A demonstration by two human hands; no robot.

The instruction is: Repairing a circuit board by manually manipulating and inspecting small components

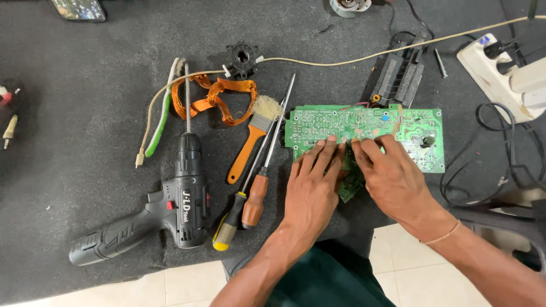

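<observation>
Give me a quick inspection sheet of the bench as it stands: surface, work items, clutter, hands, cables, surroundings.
Surface: dark grey felt-like mat.
Job's things: long green circuit board, solder side up; a smaller green board piece under the hands.
Clutter: black cordless drill; two screwdrivers; orange-handled brush; copper coil; black plastic hub; black slotted part.
Grippers: left hand and right hand both flat on the board's lower edge, fingers pressing; nothing lifted.
Cables: cream wire across the top; black cords at right.
Surroundings: white power strip; tiled floor.
</observation>
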